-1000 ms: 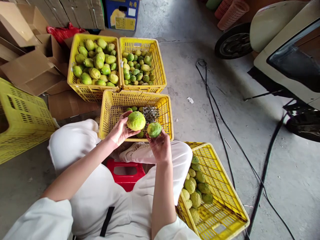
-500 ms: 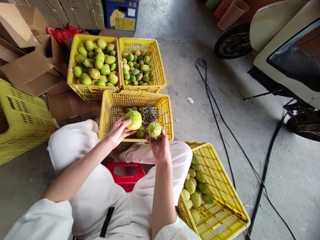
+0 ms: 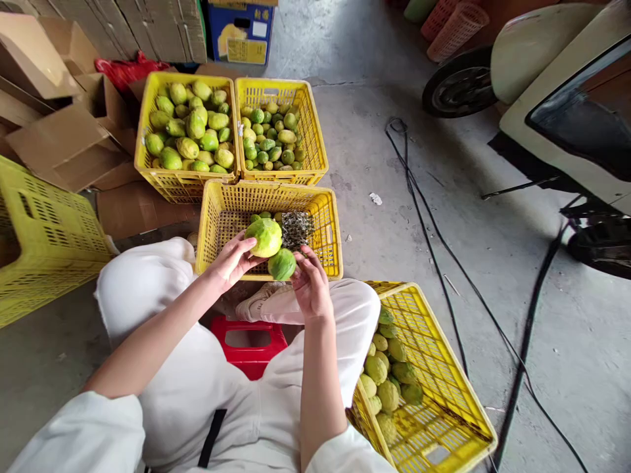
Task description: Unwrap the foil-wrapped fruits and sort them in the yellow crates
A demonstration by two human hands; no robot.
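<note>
My left hand (image 3: 233, 264) is closed around a large, bumpy yellow-green lemon (image 3: 265, 237), thumb on its near side and fingers beneath. Just right of and below it is a smaller, darker green lemon (image 3: 281, 265), by the left fingertips and the right thumb. My right hand (image 3: 311, 284) has its fingers apart and curled beside that small fruit, not wrapped round it. Both hands are above the near edge of a yellow crate (image 3: 221, 190). Inside that crate lie a few green fruits, partly hidden, and a tangled silvery metal mesh (image 3: 296, 227).
Behind stand two yellow crates, one with large lemons (image 3: 196, 123), one with smaller ones (image 3: 267, 144). A tilted crate (image 3: 444, 368) with more fruit is by my right knee. Cardboard (image 3: 64, 148) lies left; black cables (image 3: 428, 217) and a white vehicle (image 3: 557, 85) are right.
The small green lemon has gone from my right palm leftward, to beside the large one. My right fingers have loosened from it. My left hand earlier turned and lowered the large lemon slightly.
</note>
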